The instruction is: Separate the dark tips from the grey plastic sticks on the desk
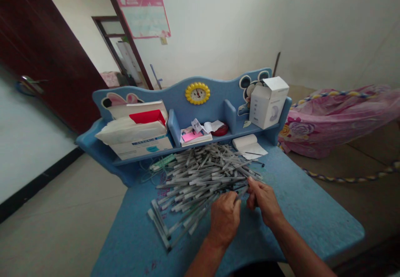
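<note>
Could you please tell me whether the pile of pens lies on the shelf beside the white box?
No, the pile of pens lies on the blue desktop, in front of the shelf.

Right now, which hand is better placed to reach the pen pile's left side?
Probably the left hand: it is nearer that side of the pen pile, while the right hand sits farther right. Both hands are curled; what they hold is unclear.

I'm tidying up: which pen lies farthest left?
The outer pen of the slanting pair at the front left; its pale end reaches farther left than all others.
</note>
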`<control>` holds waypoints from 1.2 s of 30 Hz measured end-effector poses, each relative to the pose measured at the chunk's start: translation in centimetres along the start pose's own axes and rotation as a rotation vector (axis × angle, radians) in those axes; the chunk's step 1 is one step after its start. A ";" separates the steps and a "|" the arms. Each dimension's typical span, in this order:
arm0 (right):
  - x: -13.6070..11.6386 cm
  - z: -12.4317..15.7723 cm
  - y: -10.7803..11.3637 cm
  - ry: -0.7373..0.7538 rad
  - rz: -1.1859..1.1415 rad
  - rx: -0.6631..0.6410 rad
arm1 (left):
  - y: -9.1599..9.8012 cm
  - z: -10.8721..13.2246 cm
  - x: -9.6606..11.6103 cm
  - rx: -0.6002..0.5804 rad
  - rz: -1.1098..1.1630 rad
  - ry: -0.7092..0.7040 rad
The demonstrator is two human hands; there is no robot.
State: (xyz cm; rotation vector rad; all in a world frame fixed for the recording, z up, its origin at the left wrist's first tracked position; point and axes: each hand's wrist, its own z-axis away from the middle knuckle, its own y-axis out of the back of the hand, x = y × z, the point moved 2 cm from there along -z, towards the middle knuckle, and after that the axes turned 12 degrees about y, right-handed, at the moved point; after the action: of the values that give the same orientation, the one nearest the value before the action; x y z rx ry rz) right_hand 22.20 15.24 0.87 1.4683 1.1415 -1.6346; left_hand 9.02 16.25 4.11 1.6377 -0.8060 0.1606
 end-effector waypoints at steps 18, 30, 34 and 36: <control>-4.1 -1.0 5.4 0.305 0.631 -0.223 | -1.0 -0.5 -2.7 0.118 -0.004 -0.047; -3.7 -7.1 10.4 0.277 1.934 -0.552 | 1.2 -4.0 -7.6 0.081 -0.563 -0.042; -2.5 -7.2 10.8 0.265 1.925 -0.587 | 1.4 -4.2 -8.4 0.045 -0.574 -0.030; -2.3 -7.1 10.9 0.260 1.915 -0.593 | 1.5 -4.1 -8.5 0.041 -0.568 -0.017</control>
State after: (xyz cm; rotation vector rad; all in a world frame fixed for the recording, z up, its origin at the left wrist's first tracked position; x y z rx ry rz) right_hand 35.28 17.09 1.27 1.3774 -0.0601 0.2171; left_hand 3.13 23.42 1.96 1.8447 -0.3262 -0.2398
